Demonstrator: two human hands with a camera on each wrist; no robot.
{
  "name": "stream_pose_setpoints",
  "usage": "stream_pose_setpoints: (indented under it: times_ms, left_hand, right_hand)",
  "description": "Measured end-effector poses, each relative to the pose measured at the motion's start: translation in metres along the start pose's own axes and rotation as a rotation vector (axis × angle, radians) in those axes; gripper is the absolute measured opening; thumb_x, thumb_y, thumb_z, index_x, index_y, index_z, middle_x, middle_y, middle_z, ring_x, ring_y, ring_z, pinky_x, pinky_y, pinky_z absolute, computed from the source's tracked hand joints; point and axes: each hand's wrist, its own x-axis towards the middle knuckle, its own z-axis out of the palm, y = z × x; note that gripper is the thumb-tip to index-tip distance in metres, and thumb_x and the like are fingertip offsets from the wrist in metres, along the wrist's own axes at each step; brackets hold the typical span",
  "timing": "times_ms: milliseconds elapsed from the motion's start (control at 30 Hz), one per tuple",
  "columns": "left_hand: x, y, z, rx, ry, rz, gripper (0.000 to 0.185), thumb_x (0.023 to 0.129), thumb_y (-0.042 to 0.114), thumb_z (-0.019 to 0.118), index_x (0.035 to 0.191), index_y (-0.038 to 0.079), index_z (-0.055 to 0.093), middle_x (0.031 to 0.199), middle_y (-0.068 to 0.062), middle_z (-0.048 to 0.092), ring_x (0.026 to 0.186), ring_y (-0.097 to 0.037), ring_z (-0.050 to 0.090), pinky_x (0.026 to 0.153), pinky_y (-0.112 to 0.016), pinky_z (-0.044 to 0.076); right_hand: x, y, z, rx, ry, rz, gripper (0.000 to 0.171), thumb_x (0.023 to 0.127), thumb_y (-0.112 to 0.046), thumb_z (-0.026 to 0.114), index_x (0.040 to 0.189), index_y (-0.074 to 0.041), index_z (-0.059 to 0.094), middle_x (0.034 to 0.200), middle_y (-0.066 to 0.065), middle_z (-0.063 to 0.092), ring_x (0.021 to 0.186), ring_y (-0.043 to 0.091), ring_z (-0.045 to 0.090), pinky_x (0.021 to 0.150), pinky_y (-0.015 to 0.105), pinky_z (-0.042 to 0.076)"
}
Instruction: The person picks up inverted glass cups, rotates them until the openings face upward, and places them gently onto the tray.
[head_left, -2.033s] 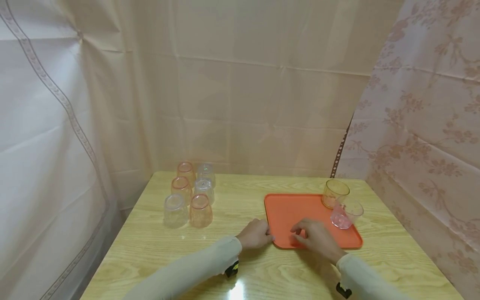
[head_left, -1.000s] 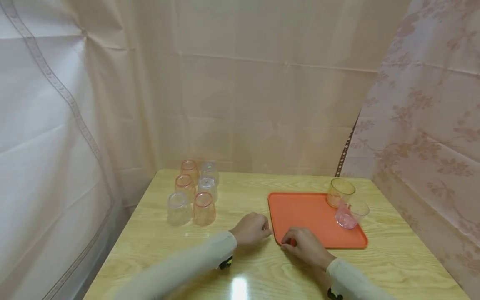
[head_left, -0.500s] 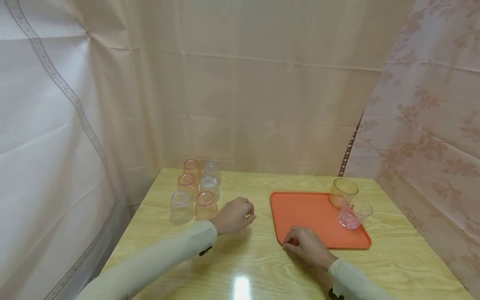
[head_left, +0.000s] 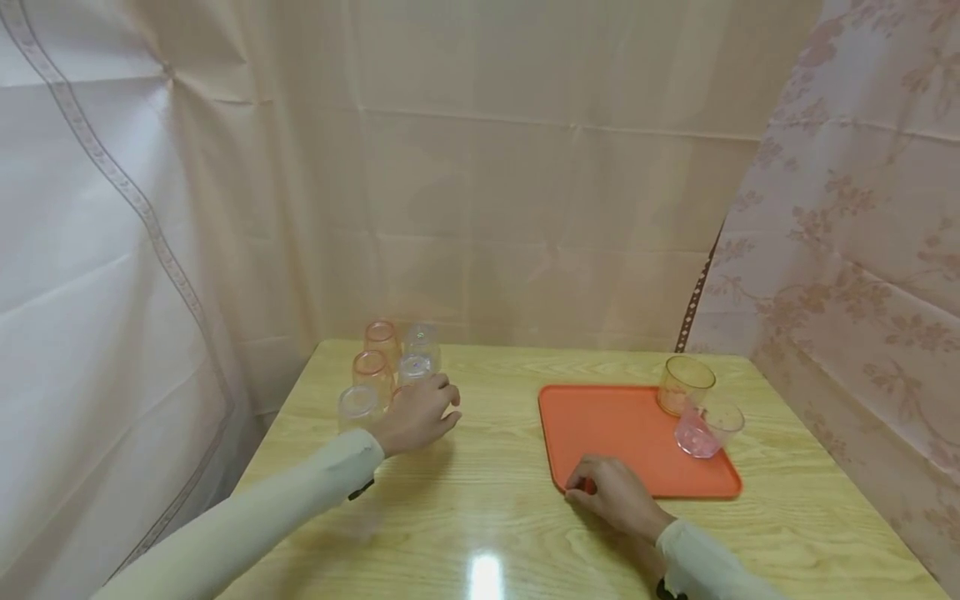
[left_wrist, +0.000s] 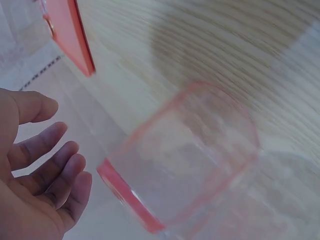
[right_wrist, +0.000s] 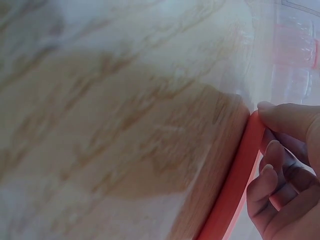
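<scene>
My left hand [head_left: 420, 412] is over the nearest tumblers on the left, its fingers loosely bent and apart. In the left wrist view an upside-down clear tumbler with a reddish-pink tint [left_wrist: 185, 150] stands beside that hand, with a gap between them; in the head view the hand mostly covers it. My right hand [head_left: 615, 492] pinches the near left corner of the orange-red tray [head_left: 592, 425], the thumb on the rim [right_wrist: 255, 125] and the other fingers curled. A yellow glass [head_left: 687, 387] and a pink glass [head_left: 697, 437] stand at the tray's right side.
Other upturned tumblers stand grouped at the table's left: a colourless one [head_left: 358, 406], two reddish ones [head_left: 372, 375] and two more colourless ones [head_left: 422, 340] behind. Cloth curtains [head_left: 525, 208] hang around the wooden table [head_left: 480, 500].
My left hand has left the tray's left edge and moved left to the tumblers. My right hand has shifted to the tray's near left corner and stayed there for the last second.
</scene>
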Motion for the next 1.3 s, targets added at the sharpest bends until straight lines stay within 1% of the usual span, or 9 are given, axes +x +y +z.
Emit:
stream_pose_setpoints:
  times_ms: [67,167,300,467,567,700,867,1033,1300]
  left_hand:
    - [-0.003,-0.006,-0.004,0.001,0.004,-0.003,0.017,0.091,0.020,0.078,0.099,0.007,0.073,0.095,-0.005,0.062,0.087,-0.024,0.059,0.069,-0.038,0.054]
    - [-0.007,-0.016,-0.008,0.014,0.033,0.021,0.021,0.088,0.018,0.081,0.100,0.004,0.072,0.094,-0.008,0.062,0.092,-0.028,0.057,0.077,-0.042,0.052]
    - [-0.012,-0.028,-0.012,0.066,0.064,0.057,0.025,0.084,0.018,0.082,0.100,0.002,0.071,0.095,-0.010,0.061,0.096,-0.031,0.055,0.082,-0.043,0.051]
    - [-0.016,-0.040,-0.016,0.144,0.070,0.081,0.026,0.085,0.023,0.080,0.098,0.002,0.070,0.092,-0.011,0.062,0.089,-0.031,0.059,0.081,-0.044,0.051]
    - [-0.019,-0.044,-0.016,0.151,0.043,0.050,0.031,0.087,0.028,0.080,0.100,0.002,0.069,0.089,-0.011,0.061,0.085,-0.031,0.059,0.079,-0.046,0.049]
    - [-0.021,-0.048,-0.015,0.116,-0.009,-0.003,0.039,0.087,0.033,0.080,0.106,0.001,0.069,0.092,-0.011,0.059,0.085,-0.030,0.056,0.076,-0.045,0.047]
    - [-0.023,-0.051,-0.017,0.080,-0.064,-0.018,0.044,0.089,0.035,0.079,0.114,0.001,0.068,0.095,-0.010,0.059,0.087,-0.029,0.055,0.078,-0.045,0.046]
    - [-0.024,-0.054,-0.019,0.035,-0.110,-0.037,0.046,0.090,0.036,0.078,0.119,0.002,0.067,0.106,-0.014,0.064,0.095,-0.033,0.058,0.084,-0.049,0.048]
    - [-0.021,-0.055,-0.023,0.010,-0.176,-0.068,0.042,0.091,0.033,0.077,0.119,0.003,0.067,0.111,-0.014,0.066,0.099,-0.034,0.061,0.084,-0.054,0.050]
  right_hand:
    - [0.000,0.000,0.000,-0.002,0.003,-0.002,0.008,0.087,-0.019,0.085,0.085,-0.022,0.077,0.084,-0.018,0.060,0.072,0.000,0.055,0.062,0.024,0.046]
    - [0.001,0.001,0.000,-0.003,0.002,-0.003,0.008,0.087,-0.019,0.084,0.085,-0.022,0.077,0.084,-0.018,0.061,0.072,0.000,0.055,0.062,0.024,0.046]
    - [0.000,0.001,-0.001,0.001,-0.005,-0.006,0.007,0.087,-0.020,0.084,0.086,-0.021,0.077,0.084,-0.018,0.060,0.072,-0.001,0.055,0.062,0.024,0.046]
    - [-0.001,0.000,-0.002,0.016,-0.003,-0.006,0.007,0.087,-0.019,0.084,0.085,-0.022,0.078,0.083,-0.019,0.060,0.072,-0.001,0.054,0.062,0.023,0.046]
    - [-0.001,0.000,-0.002,0.023,-0.002,-0.002,0.008,0.087,-0.019,0.084,0.085,-0.023,0.077,0.083,-0.019,0.060,0.071,-0.003,0.053,0.061,0.023,0.046]
    - [-0.001,0.001,-0.003,0.033,-0.008,0.006,0.008,0.087,-0.020,0.084,0.086,-0.024,0.077,0.084,-0.019,0.060,0.071,-0.003,0.053,0.061,0.023,0.046]
    - [-0.001,0.001,-0.003,0.029,-0.006,0.005,0.008,0.086,-0.019,0.084,0.086,-0.023,0.077,0.084,-0.019,0.060,0.071,-0.003,0.054,0.061,0.023,0.046]
    - [-0.001,0.001,-0.003,0.036,-0.008,-0.004,0.008,0.087,-0.019,0.084,0.086,-0.023,0.077,0.083,-0.019,0.061,0.071,-0.003,0.054,0.061,0.023,0.046]
    - [0.000,0.000,-0.002,0.044,-0.009,-0.012,0.010,0.086,-0.018,0.084,0.085,-0.024,0.077,0.082,-0.018,0.060,0.069,-0.003,0.053,0.060,0.023,0.046]
